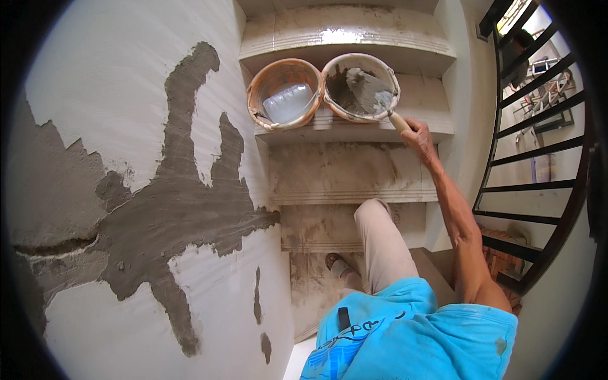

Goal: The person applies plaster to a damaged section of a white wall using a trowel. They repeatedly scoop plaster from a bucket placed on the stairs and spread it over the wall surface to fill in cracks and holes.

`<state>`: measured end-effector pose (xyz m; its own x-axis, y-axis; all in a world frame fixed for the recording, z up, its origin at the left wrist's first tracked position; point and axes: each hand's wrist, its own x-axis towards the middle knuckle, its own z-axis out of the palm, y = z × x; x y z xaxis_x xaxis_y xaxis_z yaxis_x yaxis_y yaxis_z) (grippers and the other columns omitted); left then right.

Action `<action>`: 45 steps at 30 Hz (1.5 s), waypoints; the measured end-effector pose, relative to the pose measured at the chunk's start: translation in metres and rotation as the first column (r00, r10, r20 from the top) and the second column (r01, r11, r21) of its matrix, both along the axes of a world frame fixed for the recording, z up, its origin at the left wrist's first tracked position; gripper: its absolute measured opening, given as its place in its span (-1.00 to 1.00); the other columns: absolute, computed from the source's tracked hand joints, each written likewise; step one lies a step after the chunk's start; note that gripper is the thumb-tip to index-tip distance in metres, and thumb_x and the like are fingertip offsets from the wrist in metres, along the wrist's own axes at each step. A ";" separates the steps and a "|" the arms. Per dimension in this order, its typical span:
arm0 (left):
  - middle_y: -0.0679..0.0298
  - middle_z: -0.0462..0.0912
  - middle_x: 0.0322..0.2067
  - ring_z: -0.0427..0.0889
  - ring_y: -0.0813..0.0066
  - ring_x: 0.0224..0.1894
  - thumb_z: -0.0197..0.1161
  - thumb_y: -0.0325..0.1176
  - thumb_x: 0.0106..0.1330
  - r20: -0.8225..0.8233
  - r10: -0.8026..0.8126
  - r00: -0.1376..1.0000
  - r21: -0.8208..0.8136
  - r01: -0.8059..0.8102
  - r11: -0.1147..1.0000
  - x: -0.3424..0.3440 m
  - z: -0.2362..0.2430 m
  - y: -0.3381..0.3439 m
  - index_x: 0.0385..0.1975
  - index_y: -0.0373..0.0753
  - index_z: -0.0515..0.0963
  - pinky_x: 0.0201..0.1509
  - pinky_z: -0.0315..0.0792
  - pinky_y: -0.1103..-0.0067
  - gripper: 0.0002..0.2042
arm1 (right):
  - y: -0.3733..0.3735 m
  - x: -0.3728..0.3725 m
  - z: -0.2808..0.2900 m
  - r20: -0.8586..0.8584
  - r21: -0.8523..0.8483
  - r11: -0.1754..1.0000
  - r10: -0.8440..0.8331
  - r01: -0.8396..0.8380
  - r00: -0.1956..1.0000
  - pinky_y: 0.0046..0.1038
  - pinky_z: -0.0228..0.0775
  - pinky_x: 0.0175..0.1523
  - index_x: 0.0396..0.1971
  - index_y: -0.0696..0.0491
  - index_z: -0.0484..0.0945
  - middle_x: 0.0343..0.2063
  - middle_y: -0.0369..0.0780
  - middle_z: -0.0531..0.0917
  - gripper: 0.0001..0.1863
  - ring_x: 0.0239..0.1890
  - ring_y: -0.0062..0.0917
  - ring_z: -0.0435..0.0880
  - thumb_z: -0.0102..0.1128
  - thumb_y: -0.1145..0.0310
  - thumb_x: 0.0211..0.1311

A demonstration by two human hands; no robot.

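Observation:
My right hand [418,138] is closed around the pale handle of a trowel [399,121]. The trowel's head reaches into a bucket [328,71] on the step ahead, where wet grey mortar [364,85] coats the inside; mortar covers much of the blade, so its shape is hard to make out. Touching that bucket on its left stands an orange, mortar-smeared bucket [254,109] with cloudy, pale liquid [288,104] in it. Nowhere in the picture does my left hand show.
Worn stair treads [348,171] climb away from me between walls. On the left, the white wall [126,120] carries dark grey mortar patches [171,209] and a long crack [57,247]. A black metal railing [532,161] runs along the right, with furniture-like clutter [548,95] beyond it.

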<state>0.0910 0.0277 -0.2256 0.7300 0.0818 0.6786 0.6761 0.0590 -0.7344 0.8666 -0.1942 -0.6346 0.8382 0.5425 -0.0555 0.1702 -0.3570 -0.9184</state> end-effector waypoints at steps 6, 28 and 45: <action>-0.34 -0.02 0.51 0.00 -0.46 0.51 -0.11 -0.28 0.62 0.093 -0.069 0.993 -0.043 0.073 0.996 0.004 -0.002 -0.003 0.49 -0.38 0.15 0.46 0.01 -0.28 -0.48 | 0.016 0.003 -0.016 0.137 -0.031 0.997 -0.063 0.068 0.989 -0.36 0.34 -0.32 -0.31 0.18 0.64 -0.58 -0.26 0.49 -0.60 -0.47 -0.56 0.43 0.26 0.14 -0.03; -0.05 0.13 0.51 0.03 -0.07 0.58 -0.11 -0.02 0.64 0.489 -0.039 0.872 -0.046 0.070 0.996 0.044 -0.008 -0.016 0.41 -0.32 0.32 0.58 0.00 0.03 -0.45 | 0.024 -0.015 -0.039 -0.090 0.140 0.987 -0.067 0.079 0.994 -0.45 0.33 -0.45 -0.15 0.15 0.60 -0.51 -0.31 0.53 -0.58 -0.52 -0.61 0.48 0.14 0.20 0.03; -0.08 0.12 0.52 0.05 -0.05 0.58 -0.01 -0.19 0.60 0.628 -0.148 0.764 -0.140 0.298 0.944 0.041 0.003 -0.058 0.42 -0.33 0.29 0.61 -0.05 0.07 -0.50 | 0.073 -0.171 0.147 -0.253 0.581 0.796 0.375 -0.170 0.892 -0.59 0.39 -0.57 0.15 0.16 0.53 -0.52 -0.31 0.55 -0.34 -0.61 -0.67 0.52 0.30 0.15 0.02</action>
